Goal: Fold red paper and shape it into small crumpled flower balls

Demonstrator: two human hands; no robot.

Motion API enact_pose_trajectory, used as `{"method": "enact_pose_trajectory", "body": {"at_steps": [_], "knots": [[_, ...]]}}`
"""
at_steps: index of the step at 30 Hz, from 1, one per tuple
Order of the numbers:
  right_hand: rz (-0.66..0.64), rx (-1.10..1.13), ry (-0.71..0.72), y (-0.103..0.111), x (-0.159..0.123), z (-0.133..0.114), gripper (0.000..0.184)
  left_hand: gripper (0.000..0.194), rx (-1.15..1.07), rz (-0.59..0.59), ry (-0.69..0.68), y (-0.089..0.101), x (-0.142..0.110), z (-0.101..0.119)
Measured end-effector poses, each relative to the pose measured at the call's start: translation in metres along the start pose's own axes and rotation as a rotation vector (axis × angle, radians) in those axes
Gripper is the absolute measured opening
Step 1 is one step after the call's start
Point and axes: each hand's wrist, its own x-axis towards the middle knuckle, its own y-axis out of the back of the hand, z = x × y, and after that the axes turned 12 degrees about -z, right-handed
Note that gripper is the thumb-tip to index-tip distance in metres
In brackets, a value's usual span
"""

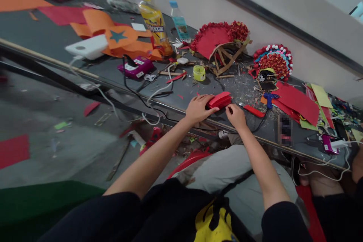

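Likely steadying step: half-open left hand (197,109) grips red paper stack (220,100), curled right hand (237,117) unclear on hold; next move needs light pressure.

1. Back of the table (25,26), left to right: a bottle (159,26), another bottle (180,24), then two ornaments (212,41) before the wall (221,3).
2. Before the left ornament: a tape roll (199,73).
3. Near edge: folded paper (219,100).
4. Right of it: a glue gun (270,99).
5. Farther right: paper sheets (297,102).

Red paper stack (220,100): folded, layered; lying near the table's (177,103) front edge, between both hands.
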Motion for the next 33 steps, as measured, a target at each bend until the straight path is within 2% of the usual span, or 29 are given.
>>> {"method": "enact_pose_trajectory", "body": {"at_steps": [10,14,18,22,24,27,33], "knots": [[0.062,0.076,0.038,0.002,0.001,-0.001,0.023,0.046,-0.107,0.069,0.108,-0.007,0.010,-0.005],[0.097,0.122,0.036,0.004,0.000,-0.001,0.027,0.030,-0.222,0.117,0.137,-0.011,0.010,-0.005],[0.119,0.175,0.055,0.005,0.000,0.002,0.029,0.026,-0.399,0.179,0.189,-0.012,0.003,-0.007],[0.199,0.222,0.048,0.005,0.002,0.005,0.047,0.025,-0.652,0.191,0.169,-0.005,-0.001,-0.003],[0.201,0.320,0.027,0.003,0.003,0.008,0.052,0.026,-0.802,0.186,0.145,-0.003,0.000,0.002],[0.138,0.482,-0.011,0.000,0.006,0.017,0.049,0.032,-1.013,0.164,0.150,-0.005,0.008,0.006],[0.083,0.590,-0.023,-0.006,0.012,0.031,0.050,0.036,-1.253,0.180,0.243,-0.014,0.035,-0.003]]}}
